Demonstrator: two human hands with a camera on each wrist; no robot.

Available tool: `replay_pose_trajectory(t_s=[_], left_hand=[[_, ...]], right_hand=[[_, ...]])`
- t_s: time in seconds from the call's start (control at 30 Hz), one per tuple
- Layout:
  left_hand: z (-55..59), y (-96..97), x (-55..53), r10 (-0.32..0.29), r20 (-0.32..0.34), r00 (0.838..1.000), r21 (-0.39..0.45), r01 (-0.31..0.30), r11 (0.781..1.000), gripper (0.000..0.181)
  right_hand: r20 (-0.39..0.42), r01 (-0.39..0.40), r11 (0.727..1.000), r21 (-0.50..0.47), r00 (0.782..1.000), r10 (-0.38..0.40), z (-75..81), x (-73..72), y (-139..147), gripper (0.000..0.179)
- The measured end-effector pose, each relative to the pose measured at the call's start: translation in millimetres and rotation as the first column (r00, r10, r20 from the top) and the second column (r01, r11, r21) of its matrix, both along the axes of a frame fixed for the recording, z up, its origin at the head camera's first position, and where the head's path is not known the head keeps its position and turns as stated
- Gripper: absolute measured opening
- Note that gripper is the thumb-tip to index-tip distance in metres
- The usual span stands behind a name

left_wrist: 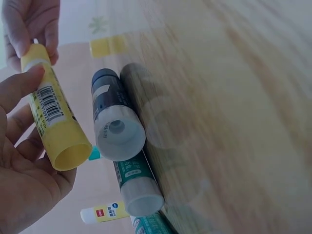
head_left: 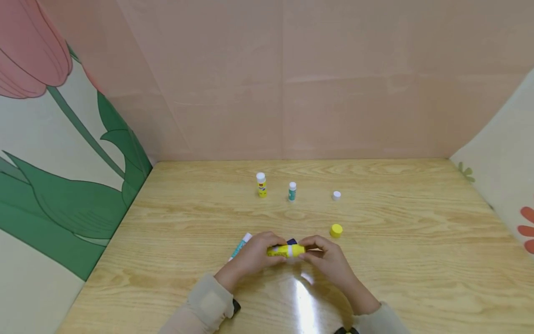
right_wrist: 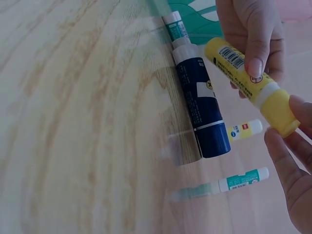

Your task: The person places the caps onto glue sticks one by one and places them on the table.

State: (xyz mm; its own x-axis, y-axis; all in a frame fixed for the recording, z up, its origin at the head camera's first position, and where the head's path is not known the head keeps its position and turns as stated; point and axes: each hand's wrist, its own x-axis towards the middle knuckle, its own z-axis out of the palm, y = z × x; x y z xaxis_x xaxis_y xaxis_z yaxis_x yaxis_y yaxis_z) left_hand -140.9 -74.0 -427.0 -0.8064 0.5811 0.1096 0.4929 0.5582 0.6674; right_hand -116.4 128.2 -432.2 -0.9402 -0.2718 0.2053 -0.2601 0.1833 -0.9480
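Observation:
Both hands hold one yellow glue stick (head_left: 285,251) with a white band, level above the table in the head view. My left hand (head_left: 258,253) grips its barcoded body, thumb along one side. At the banded end, my right hand (head_left: 327,257) pinches the yellow tip between thumb and fingers. The other end shows a hollow round opening in the left wrist view. Just beyond lies a navy glue stick (right_wrist: 202,102), mostly hidden by the hands in the head view. Teal glue sticks (left_wrist: 134,178) lie in line with it, one (head_left: 240,247) showing beside my left hand.
Farther back stand a yellow glue stick (head_left: 261,185) with a white cap and a smaller teal one (head_left: 292,192). To their right sits a loose white cap (head_left: 336,195). A yellow cap (head_left: 335,230) rests beyond my right hand. Fabric backdrops (head_left: 283,93) border the wooden table (head_left: 417,222).

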Motion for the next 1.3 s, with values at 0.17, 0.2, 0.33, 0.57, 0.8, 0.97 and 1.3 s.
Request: replay_pose_trajectory(t_s=[0.17,0.2,0.33,0.57,0.8,0.97,1.3], left_hand=[[0.1,0.9,0.6,0.0,-0.012,1.0,-0.018,0.0,1.0,0.029],[0.1,1.1,0.7,-0.003,-0.017,1.0,-0.02,0.003,1.0,0.029],[0.2,2.0,1.7,-0.007,-0.027,1.0,-0.022,0.007,1.0,0.028],[1.3,3.2,2.8,-0.002,-0.007,1.0,-0.034,0.002,0.999,0.029],[2.0,4.3,3.0,0.003,-0.009,1.0,-0.038,-0.003,0.999,0.029],[2.7,4.9,3.2,0.004,-0.01,1.0,-0.038,-0.005,0.999,0.029],[5.8,8.9,3.0,0.02,-0.039,0.999,-0.069,-0.023,0.997,0.03]], right_hand=[[0.03,0.007,1.0,0.005,1.0,-0.007,-0.3,-0.1,-0.6,0.022],[0.032,0.006,1.0,0.007,0.999,-0.006,-0.5,0.0,-0.6,0.022],[0.041,0.002,1.0,0.004,0.999,-0.002,-2.0,0.2,-0.5,0.022],[0.044,-0.02,1.0,-0.009,0.999,0.021,-3.3,1.1,-0.3,0.022],[0.057,-0.012,1.0,0.004,0.998,0.012,-3.7,1.0,0.1,0.023],[0.085,0.014,1.0,0.019,0.996,-0.015,-4.7,-0.1,0.0,0.023],[0.079,0.052,0.999,0.017,0.995,-0.053,-5.9,-1.7,0.1,0.022]])
